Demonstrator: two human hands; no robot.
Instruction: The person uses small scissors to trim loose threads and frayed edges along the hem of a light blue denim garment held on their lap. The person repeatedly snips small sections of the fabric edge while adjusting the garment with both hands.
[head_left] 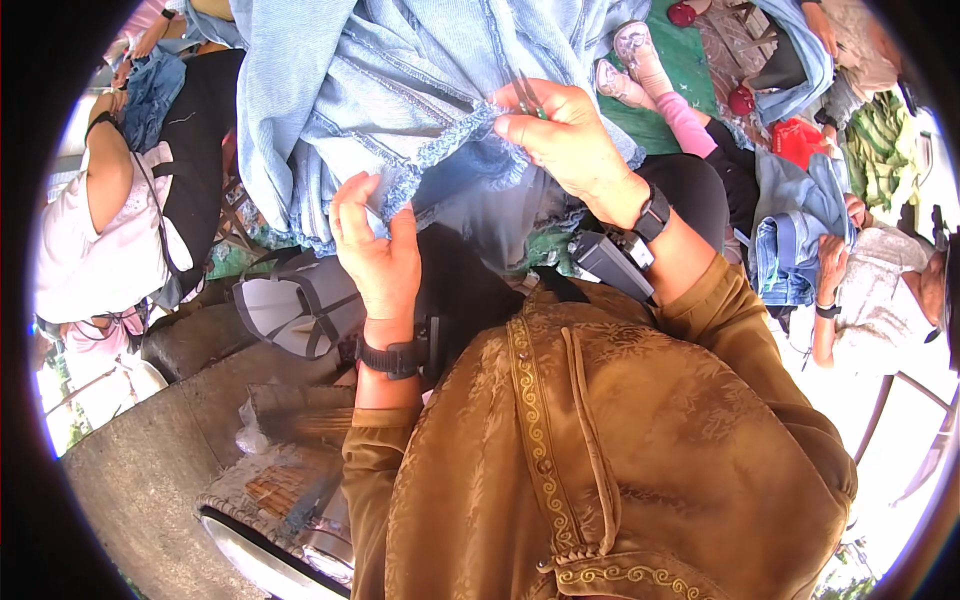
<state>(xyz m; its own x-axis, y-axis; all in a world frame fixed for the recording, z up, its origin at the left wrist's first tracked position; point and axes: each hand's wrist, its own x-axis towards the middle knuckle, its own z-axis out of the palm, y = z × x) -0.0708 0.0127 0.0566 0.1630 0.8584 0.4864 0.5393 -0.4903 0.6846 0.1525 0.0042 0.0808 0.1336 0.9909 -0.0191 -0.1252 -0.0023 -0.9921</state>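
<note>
Light blue denim fabric [300, 90] lies gathered across my lap, with visible seams and a frayed, fringed edge [450, 140]. My left hand [375, 255] pinches that edge at its lower left part, fingers pointing upward. Higher and to the right, my right hand [570, 140] is closed around small metal thread snips [526, 98], their tips against the denim, while its thumb presses on the frayed strip. I cannot make out whether the blades are apart.
Other people, one in a white top [100, 245], another in pale clothes [880, 280], handle blue denim at both sides. Pink-clad legs [680, 115] stretch over a green mat [680, 35]. A concrete surface [145, 470] and a grey padded object [290, 300] are at lower left.
</note>
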